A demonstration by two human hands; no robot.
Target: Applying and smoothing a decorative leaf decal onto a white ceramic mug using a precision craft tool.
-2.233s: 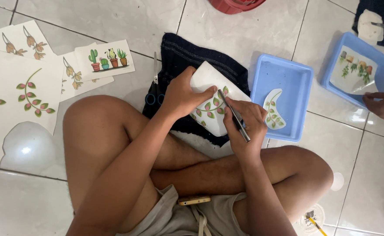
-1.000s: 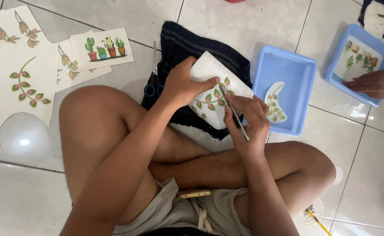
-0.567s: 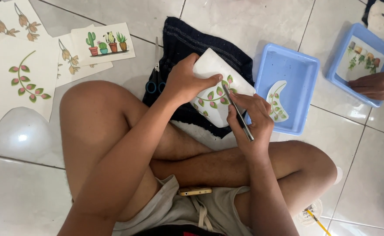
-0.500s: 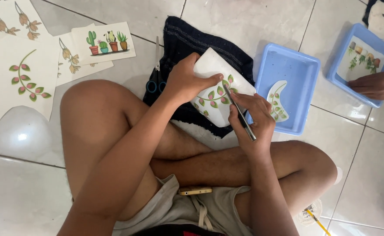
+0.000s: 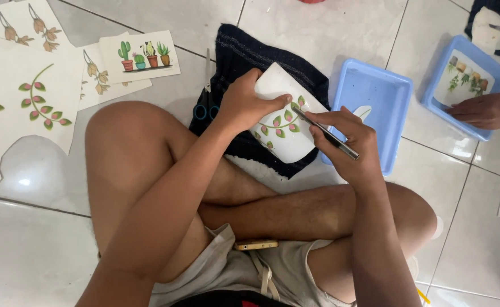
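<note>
The left hand (image 5: 244, 105) clamps its grip over the top of a white mug (image 5: 284, 122) with a leaf decal, held above a dark cloth (image 5: 244, 51). The right hand (image 5: 349, 142) pinches a slim dark tool (image 5: 325, 134), its tip touching the mug's right side; the tool's long axis runs diagonally toward the blue tray (image 5: 375, 91).

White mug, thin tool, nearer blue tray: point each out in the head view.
white mug (image 5: 287, 145): head view, on its bare side below the leaf decal.
thin tool (image 5: 335, 142): head view, mid-shaft, in the right hand.
nearer blue tray (image 5: 375, 94): head view, on its bare floor.
</note>
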